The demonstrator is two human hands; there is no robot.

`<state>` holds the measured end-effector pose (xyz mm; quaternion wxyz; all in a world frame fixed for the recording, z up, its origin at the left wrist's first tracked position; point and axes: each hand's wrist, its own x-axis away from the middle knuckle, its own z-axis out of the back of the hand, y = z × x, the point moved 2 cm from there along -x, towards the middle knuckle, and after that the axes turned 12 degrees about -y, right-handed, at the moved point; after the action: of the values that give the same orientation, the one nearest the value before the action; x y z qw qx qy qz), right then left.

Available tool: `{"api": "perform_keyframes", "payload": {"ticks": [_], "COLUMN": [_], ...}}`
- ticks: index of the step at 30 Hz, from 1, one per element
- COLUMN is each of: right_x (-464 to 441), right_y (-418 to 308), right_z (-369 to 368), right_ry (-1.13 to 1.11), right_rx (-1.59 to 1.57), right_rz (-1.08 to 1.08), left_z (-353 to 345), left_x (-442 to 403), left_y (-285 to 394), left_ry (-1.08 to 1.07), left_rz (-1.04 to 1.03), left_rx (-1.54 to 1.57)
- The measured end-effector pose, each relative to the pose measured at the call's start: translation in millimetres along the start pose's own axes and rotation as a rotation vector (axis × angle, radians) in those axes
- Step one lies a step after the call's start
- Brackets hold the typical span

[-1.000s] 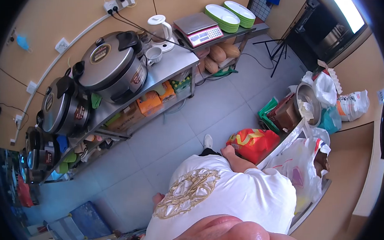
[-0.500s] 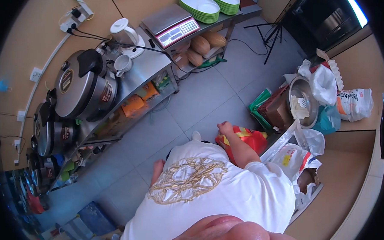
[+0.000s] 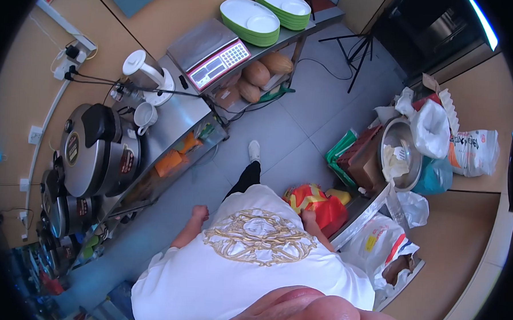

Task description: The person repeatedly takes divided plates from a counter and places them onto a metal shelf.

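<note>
A red-and-yellow plastic bag sits beside the left edge of a low shelf, the person's right hand over it, contact and grip unclear. The left hand hangs well apart, fingers curled, its closure indistinct, while an electric kettle stands near the steel bench's far end.

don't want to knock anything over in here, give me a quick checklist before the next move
1. Left hand free: ok, no object visible in it.
2. Right hand gripping the red bag: cannot tell, they overlap in view.
3. Largest cooker, lid down: ok.
4. Plates stacked: ok, two stacks.
5. Cords clear of the white jug: not ok, they cross it in view.
</note>
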<state>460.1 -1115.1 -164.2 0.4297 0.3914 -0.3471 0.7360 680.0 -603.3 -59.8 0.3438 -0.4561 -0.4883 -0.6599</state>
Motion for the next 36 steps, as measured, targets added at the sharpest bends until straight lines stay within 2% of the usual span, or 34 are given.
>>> {"api": "perform_keyframes", "payload": {"ticks": [3, 5, 8, 11, 12, 13, 15, 19, 23, 29, 32, 35, 36], "right_x": [15, 3, -40, -104, -121, -128, -81, -72, -63, -50, -78, -77, -83], "right_y": [-33, -58, -91, -130, -146, -171, -261, -374, -476, -616, -678, -735, -750], "right_z": [20, 40, 76, 121, 139, 162, 230, 306, 355, 421, 453, 488, 499], "right_ry": [-0.026, -0.049, -0.095, -0.198, -0.216, -0.219, -0.109, 0.045, 0.027, 0.106, 0.282, 0.203, 0.272], "right_rx": [-0.139, -0.202, -0.358, -0.715, -0.826, -0.904, -0.933, -0.949, -0.87, -0.681, -0.539, -0.467, -0.355], "right_rz": [-0.099, -0.092, -0.021, 0.093, 0.121, 0.139, 0.191, 0.356, 0.515, 0.794, 1.043, 1.026, 1.061], "left_z": [-18, -35, -60, -72, -77, -88, -104, -126, -145, -172, -188, -205, -212], "left_x": [-27, -46, -56, -97, -95, -87, -76, -52, -8, 25, 9, -23, -26], "left_y": [61, 108, 189, 257, 282, 310, 364, 439, 512, 593, 628, 662, 674], "left_ry": [-0.046, -0.079, -0.089, -0.24, -0.221, -0.202, -0.205, -0.273, -0.347, -0.296, -0.237, -0.147, -0.098], "left_rz": [-0.04, -0.068, -0.138, -0.215, -0.258, -0.299, -0.376, -0.51, -0.622, -0.797, -0.926, -0.998, -0.985], "left_rx": [0.012, -0.014, -0.07, -0.098, -0.081, -0.065, -0.065, -0.111, -0.126, 0.0, 0.045, 0.094, 0.093]}}
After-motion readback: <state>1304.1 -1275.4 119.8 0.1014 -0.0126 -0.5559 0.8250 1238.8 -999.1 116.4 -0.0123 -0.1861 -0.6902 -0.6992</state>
